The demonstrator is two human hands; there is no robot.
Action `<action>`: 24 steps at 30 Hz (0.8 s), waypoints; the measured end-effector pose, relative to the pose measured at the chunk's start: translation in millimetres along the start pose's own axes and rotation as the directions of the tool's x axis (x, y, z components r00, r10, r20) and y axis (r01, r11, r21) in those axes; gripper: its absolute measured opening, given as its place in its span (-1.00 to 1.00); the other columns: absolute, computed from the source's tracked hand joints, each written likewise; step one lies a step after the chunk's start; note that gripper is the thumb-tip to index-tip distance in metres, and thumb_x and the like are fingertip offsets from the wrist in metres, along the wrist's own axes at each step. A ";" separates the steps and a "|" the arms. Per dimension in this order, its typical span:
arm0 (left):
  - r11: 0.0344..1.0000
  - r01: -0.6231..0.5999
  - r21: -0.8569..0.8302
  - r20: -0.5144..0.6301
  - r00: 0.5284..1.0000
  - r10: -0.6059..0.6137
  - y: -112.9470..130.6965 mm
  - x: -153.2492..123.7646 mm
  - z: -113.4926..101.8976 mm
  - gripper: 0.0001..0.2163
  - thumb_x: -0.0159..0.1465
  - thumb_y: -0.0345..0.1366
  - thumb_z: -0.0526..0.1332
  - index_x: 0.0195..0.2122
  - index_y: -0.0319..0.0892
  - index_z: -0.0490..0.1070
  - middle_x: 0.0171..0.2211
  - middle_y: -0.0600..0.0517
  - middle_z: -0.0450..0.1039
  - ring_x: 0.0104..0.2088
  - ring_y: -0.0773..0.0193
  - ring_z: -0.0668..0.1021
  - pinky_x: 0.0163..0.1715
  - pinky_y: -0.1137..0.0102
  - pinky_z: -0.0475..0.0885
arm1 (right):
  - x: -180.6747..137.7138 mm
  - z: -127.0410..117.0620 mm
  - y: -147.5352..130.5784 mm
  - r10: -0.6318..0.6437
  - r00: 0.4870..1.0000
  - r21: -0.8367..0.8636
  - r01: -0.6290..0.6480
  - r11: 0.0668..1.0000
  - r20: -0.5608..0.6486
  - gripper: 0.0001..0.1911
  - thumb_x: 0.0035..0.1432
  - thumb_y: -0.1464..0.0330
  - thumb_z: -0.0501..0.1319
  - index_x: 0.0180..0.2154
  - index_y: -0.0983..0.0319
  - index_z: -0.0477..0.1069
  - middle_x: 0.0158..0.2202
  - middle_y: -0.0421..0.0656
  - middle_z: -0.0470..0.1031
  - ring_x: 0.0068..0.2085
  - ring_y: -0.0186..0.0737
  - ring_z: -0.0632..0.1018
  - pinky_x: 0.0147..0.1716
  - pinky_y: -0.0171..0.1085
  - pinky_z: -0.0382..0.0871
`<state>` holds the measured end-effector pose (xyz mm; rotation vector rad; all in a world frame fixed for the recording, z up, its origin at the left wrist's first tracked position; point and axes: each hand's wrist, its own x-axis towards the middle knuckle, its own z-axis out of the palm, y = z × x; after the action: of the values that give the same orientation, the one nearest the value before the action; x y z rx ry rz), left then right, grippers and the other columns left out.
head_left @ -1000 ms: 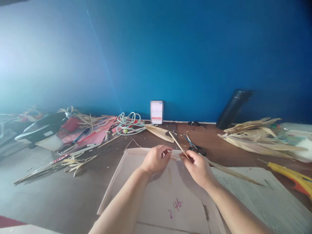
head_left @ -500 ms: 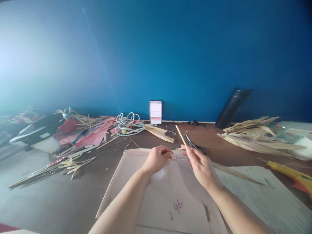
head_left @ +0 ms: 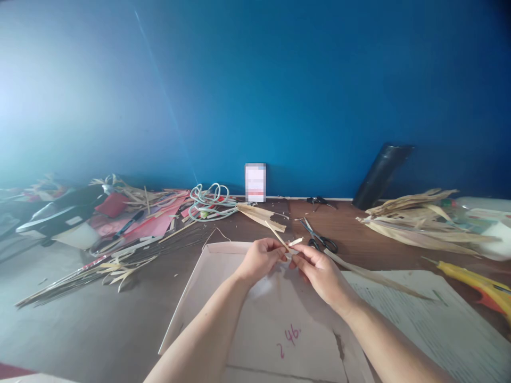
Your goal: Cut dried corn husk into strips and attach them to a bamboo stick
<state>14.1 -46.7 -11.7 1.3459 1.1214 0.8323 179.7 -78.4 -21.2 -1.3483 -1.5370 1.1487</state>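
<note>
Both hands meet over the far edge of a pale cardboard sheet (head_left: 223, 298) with red writing on it. My left hand (head_left: 258, 259) is closed in a pinch on a thin dried leaf strip (head_left: 276, 236) that sticks up and away to the left. My right hand (head_left: 317, 271) is closed too, fingertips pinching the same strip beside a short pale end (head_left: 295, 242). The two hands almost touch at the fingertips.
Scissors (head_left: 319, 239) lie just beyond my right hand. A long leaf strip (head_left: 375, 279) runs right across a printed paper (head_left: 439, 324). Dried husks (head_left: 419, 221) pile at the right, a yellow tool (head_left: 475, 284) at the edge, a coiled cord (head_left: 209, 202) and clutter at the left.
The strip swung from pointing up-right to leaning left, now lower between both hands. My right hand moved down and left toward my left hand.
</note>
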 end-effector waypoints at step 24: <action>0.976 -0.210 0.054 -0.022 0.977 0.212 -3.9 3.3 2.0 -0.84 0.15 -0.24 0.12 -0.46 -0.23 0.32 -0.51 0.07 0.36 -0.44 0.39 0.40 -0.39 0.48 0.30 | -2.7 3.4 -4.8 -0.223 0.968 -0.191 0.198 0.961 -0.118 -0.63 0.20 0.24 0.07 -0.01 0.18 0.44 -0.33 -0.14 0.56 -0.29 -0.19 0.55 -0.23 -0.23 0.41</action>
<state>16.5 -44.5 -16.1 1.5194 1.0391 0.9843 175.5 -81.7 -17.6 -1.3122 -1.6670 0.7853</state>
